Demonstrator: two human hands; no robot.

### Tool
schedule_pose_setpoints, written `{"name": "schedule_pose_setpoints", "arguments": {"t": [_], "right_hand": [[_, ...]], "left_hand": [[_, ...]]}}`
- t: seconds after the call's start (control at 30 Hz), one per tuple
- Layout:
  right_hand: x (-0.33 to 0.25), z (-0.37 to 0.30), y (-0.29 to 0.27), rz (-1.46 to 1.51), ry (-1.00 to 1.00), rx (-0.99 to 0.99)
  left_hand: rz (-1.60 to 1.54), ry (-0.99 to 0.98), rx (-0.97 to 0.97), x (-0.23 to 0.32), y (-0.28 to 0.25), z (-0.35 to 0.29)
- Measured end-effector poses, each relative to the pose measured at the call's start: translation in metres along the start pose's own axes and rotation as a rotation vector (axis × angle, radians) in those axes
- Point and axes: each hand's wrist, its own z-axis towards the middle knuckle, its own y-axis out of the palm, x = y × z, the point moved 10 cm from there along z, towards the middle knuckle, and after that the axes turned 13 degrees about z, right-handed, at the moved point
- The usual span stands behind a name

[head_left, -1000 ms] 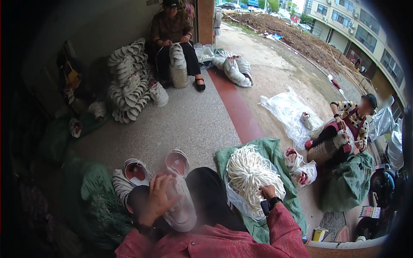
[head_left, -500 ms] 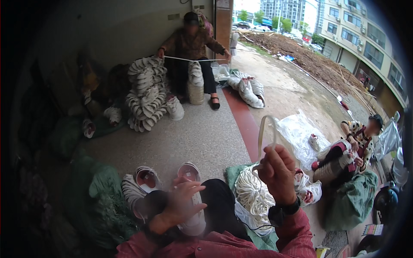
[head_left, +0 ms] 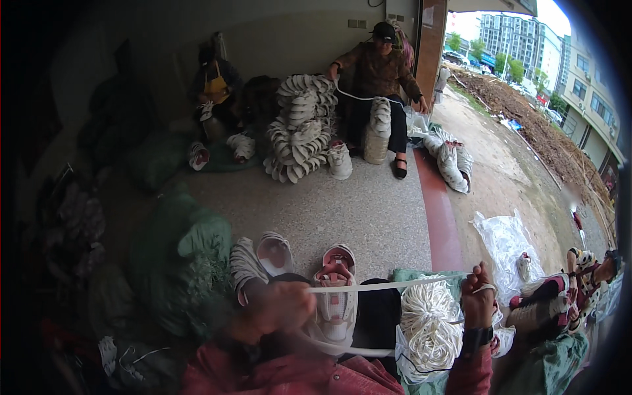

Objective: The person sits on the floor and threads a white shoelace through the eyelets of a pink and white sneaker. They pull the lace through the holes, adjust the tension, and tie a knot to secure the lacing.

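Note:
A flat white shoelace [head_left: 382, 286] stretches almost straight across my lap. At its right end my right hand [head_left: 478, 299] is closed on it, fingertips pinched and raised. My left hand [head_left: 280, 311], blurred by motion, is closed at the left end. Another stretch of white lace loops lower, over my lap. Behind the upper strand a white and pink sneaker [head_left: 336, 309] stands between my knees, its toe toward me and its pink tongue showing. Beside my right wrist lies a thick bundle of white laces [head_left: 431, 322] on green sacking.
Left of the sneaker are more shoes [head_left: 273, 255] and a large green sack [head_left: 181, 243]. Farther back, a seated person [head_left: 382, 69] holds a white strip beside tall stacks of pale shoe parts [head_left: 303, 128]. Another person [head_left: 217, 85] sits back left, and one [head_left: 589, 283] far right.
My left hand, open and apart from the lace before, is now closed at its end. My right hand has moved right and the lace is drawn straight. The view has turned left.

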Motion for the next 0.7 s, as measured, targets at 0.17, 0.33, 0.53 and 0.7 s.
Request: {"name": "schedule_pose_setpoints", "arguments": {"t": [0.17,0.33,0.53,0.7], "right_hand": [[-0.063,0.011,-0.209,-0.085,-0.102,0.501],[-0.092,0.015,-0.303,-0.034,-0.113,0.402],[-0.148,0.004,-0.379,0.336,-0.091,0.286],[-0.216,-0.02,-0.386,0.007,-0.064,-0.066]], "left_hand": [[-0.232,0.279,0.244,0.006,-0.078,-0.076],[-0.472,0.41,0.597,-0.024,-0.148,-0.114],[-0.813,0.462,1.032,-0.096,-0.253,-0.165],[-0.786,0.52,1.148,-0.136,-0.317,-0.226]]}}
